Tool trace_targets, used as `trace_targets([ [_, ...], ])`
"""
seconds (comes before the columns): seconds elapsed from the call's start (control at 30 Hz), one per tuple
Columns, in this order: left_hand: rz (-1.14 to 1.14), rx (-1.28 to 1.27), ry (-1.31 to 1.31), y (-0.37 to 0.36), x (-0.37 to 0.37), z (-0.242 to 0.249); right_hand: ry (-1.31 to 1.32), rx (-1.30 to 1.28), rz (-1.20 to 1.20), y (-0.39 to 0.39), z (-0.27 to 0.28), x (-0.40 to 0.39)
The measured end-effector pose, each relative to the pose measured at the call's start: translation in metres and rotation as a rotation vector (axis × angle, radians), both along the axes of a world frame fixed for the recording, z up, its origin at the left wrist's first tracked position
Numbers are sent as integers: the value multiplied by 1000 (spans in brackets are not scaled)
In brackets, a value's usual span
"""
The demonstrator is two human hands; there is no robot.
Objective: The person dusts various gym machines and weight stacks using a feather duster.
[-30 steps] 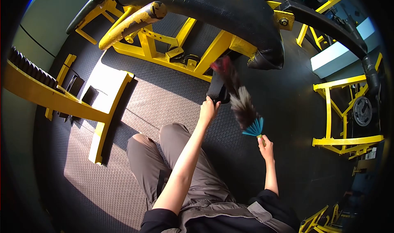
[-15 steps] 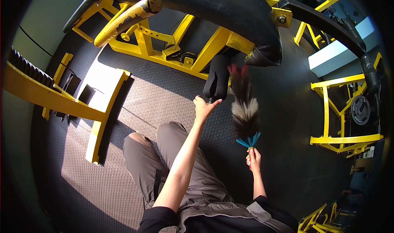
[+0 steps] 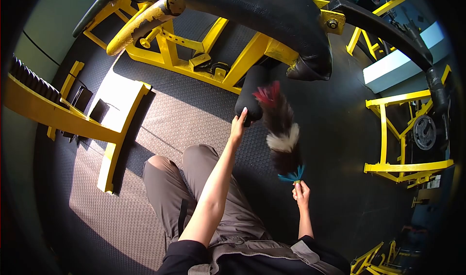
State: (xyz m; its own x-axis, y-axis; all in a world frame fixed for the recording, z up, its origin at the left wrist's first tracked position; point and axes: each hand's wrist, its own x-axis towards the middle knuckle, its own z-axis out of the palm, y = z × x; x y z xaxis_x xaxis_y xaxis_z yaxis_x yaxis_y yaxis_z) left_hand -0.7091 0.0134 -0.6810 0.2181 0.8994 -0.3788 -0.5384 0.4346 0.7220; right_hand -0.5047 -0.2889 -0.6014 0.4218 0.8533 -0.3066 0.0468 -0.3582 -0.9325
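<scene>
My left hand is at the near end of a black foam roller pad on the yellow machine, with its fingers closed on that end. In my right hand is the handle of a feather duster, with teal, dark, white and red feathers. The duster's red tip lies beside the pad, close against its right side.
Above is a black padded bench on a yellow frame, with a worn yellow handle. A yellow machine leg stands at the left. Another yellow frame with a weight plate is at the right.
The duster's red tip has swung left towards the pad. My left hand has turned, its fingers now together on the pad's end, and the pad has shifted slightly.
</scene>
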Motion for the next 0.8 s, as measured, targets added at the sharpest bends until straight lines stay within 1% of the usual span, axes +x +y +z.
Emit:
trace_targets([
  [0.03, -17, -54, -262, -5, 1, 12, -2, -2, -2, 2, 1, -2],
  [0.07, -20, -58, -264, -8, 0, 24, -12, 2, -18, 4, 3, -4],
  [0.13, -30, -299, -533, -12, 2, 28, -74, -22, -18, 3, 4, 3],
  [0.17, -33, -300, -534, -13, 3, 31, -76, -21, -22, 1, 2, 8],
  [0.23, -4, -386, -849, -11, 8, 23, -405, 0, 133, 0, 4, 14],
  [0.27, -86, -342, -897, -9, 10, 16, -436, 7, 135, -1, 7, 18],
  [0.3, -85, -342, -897, -11, 7, 21, -435, 6, 136, -1, 8, 19],
  [0.37, -156, -463, -754, -15, 4, 33, -234, -24, 78, 3, 11, 23],
  [0.4, -155, -463, -753, -15, 5, 35, -181, -15, 67, 10, 15, 19],
  [0.43, -163, -523, -754, -14, 6, 38, -179, -13, 68, 17, 18, 18],
  [0.47, -171, -582, -756, -13, 7, 40, -398, 23, 141, 25, 22, 17],
  [0.5, -171, -582, -755, -12, 8, 41, -617, 58, 214, 30, 27, 17],
  [0.53, -183, -656, -811, -11, 9, 41, -715, 135, 267, 35, 32, 17],
  [0.57, -195, -729, -868, -10, 10, 42, -715, 138, 267, 35, 32, 19],
  [0.6, -234, -578, -775, -12, 9, 42, -612, 104, 246, 35, 31, 22],
  [0.63, -230, -573, -776, -10, 7, 42, -510, 71, 227, 37, 30, 26],
  [0.67, -270, -675, -697, -9, 4, 41, -404, 35, 206, 36, 28, 26],
  [0.7, -310, -776, -615, -9, 0, 41, -402, 36, 208, 39, 30, 24],
  [0.73, -382, -719, -595, -7, -3, 46, -362, -13, 171, 45, 32, 22],
  [0.77, -298, -800, -552, -4, -2, 40, -322, -64, 133, 50, 34, 21],
  [0.8, -93, -716, -408, 0, 8, 12, -483, -8, 200, 54, 39, 18],
])
